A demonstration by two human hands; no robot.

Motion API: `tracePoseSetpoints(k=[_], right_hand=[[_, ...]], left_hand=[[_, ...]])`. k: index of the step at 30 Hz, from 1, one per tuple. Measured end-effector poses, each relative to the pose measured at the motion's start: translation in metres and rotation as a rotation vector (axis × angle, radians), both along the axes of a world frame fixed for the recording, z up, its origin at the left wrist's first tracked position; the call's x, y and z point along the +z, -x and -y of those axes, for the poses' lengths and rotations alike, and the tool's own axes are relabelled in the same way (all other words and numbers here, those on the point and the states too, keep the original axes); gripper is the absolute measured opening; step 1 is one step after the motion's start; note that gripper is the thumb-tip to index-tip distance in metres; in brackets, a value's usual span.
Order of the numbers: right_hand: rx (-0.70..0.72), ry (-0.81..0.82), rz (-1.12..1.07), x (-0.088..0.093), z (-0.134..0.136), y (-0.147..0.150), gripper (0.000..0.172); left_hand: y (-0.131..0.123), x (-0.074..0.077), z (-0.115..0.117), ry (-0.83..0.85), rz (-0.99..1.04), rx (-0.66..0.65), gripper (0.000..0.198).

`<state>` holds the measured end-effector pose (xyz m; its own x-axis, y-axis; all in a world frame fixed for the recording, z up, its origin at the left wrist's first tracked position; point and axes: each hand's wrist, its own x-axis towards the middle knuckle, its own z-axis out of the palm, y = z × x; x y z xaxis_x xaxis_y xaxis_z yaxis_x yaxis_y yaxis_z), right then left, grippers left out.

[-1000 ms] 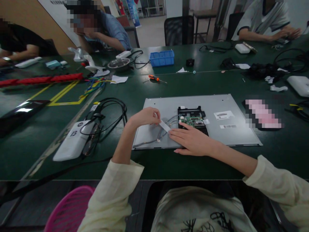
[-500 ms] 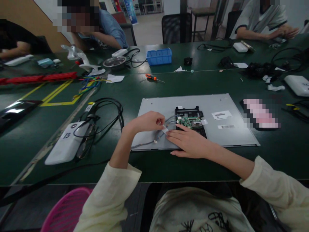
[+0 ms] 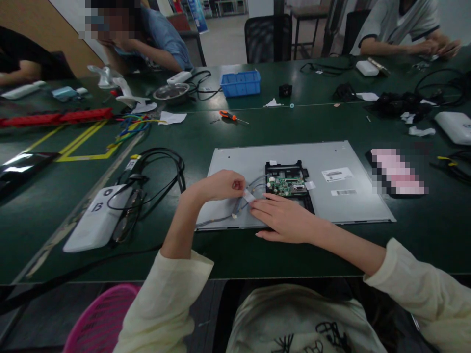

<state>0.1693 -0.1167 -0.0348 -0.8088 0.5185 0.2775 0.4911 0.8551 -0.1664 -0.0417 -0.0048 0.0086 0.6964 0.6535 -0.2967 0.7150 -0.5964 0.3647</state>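
Surface: glossy green table (image 3: 294, 128); in the room beyond the hands, a black chair (image 3: 268, 40) and seated people (image 3: 164, 39). Grey panel (image 3: 358, 201) flat on the table, under both hands; left hand (image 3: 221, 187) pinches one end of a white strip (image 3: 249, 196); right hand (image 3: 285, 219) released, flattened, fingertips at the strip's other end; circuit board (image 3: 289, 187) just beyond its fingers. Edges: panel's near edge passes under right hand; table edge nearer the body; panel surface extends rightward from right hand; beyond left hand, tabletop reaches an orange screwdriver (image 3: 228, 115).
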Motion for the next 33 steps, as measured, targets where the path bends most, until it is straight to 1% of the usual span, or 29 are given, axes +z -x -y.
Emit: tracePoseSetpoints(k=[4,7,9,15,21,27,30,33], right_hand=[[-0.001,0.016,0.012,0.001,0.004,-0.002,0.050],[-0.006,0.042,0.006,0.001,0.007,-0.004,0.050],[-0.009,0.053,0.004,0.001,0.009,-0.005,0.050],[-0.012,0.075,0.004,0.001,0.011,-0.006,0.052],[0.003,0.102,-0.023,0.004,0.011,-0.008,0.045],[0.022,0.106,-0.115,0.006,0.008,-0.013,0.034],[-0.035,0.070,-0.214,0.008,0.007,-0.017,0.031],[-0.114,0.024,-0.322,0.011,0.004,-0.025,0.029]], left_hand=[[0.002,0.000,-0.001,0.042,0.006,0.051,0.017],[0.002,-0.001,-0.001,0.094,0.023,0.096,0.022],[0.002,-0.002,-0.001,0.111,0.015,0.105,0.026],[-0.002,-0.001,0.001,0.068,-0.052,0.106,0.034],[-0.001,-0.002,-0.001,0.099,-0.046,0.131,0.032],[0.003,-0.001,-0.002,0.112,0.058,0.090,0.030],[0.002,0.004,-0.001,0.095,0.146,0.092,0.034],[0.002,0.009,0.000,0.032,0.263,0.154,0.038]])
